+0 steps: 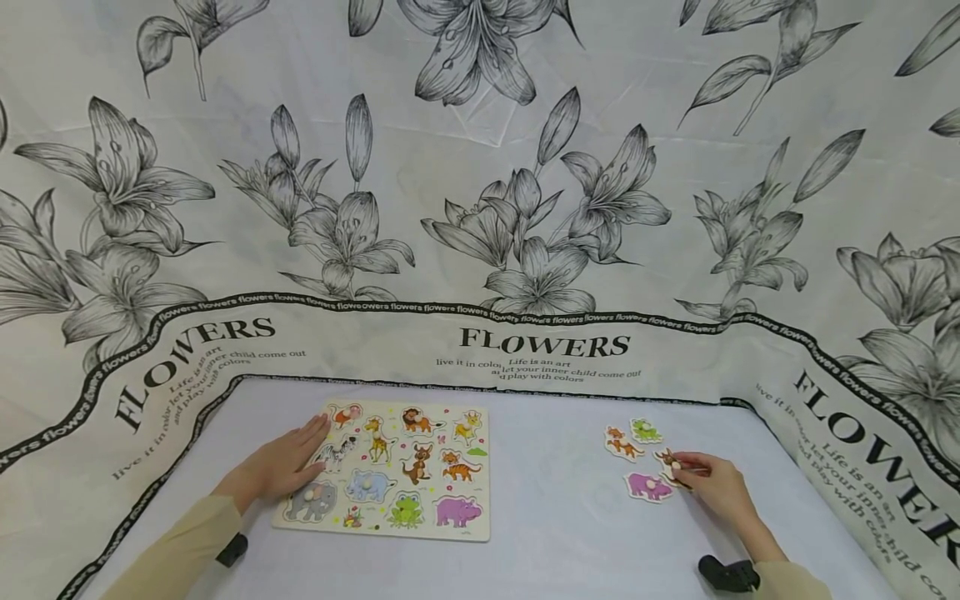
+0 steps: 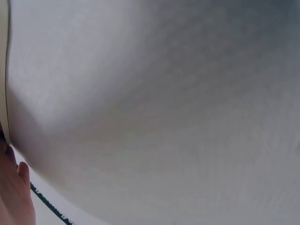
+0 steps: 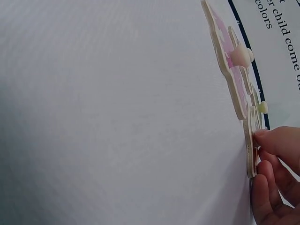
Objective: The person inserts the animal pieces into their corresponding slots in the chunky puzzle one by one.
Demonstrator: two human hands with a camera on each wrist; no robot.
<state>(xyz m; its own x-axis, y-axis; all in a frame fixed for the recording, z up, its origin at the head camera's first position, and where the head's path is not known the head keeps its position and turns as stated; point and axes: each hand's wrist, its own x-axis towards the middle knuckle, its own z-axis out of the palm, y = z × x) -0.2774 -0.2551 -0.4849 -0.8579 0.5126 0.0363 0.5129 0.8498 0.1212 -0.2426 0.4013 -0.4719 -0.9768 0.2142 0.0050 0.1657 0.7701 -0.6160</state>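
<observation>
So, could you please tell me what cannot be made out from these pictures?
Head view: lower part of the brown animal piece, hidden by the right hand.
Head view: part of the left edge of the puzzle board, beneath the left hand.
Left wrist view: part of that hand, cut off by the picture's left edge.
Right wrist view: the brown animal piece's picture, seen nearly edge-on.

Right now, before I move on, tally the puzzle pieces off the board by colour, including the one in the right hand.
Orange piece: 1
Green piece: 1
Purple piece: 1
Brown piece, held in the right hand: 1
Total: 4
</observation>
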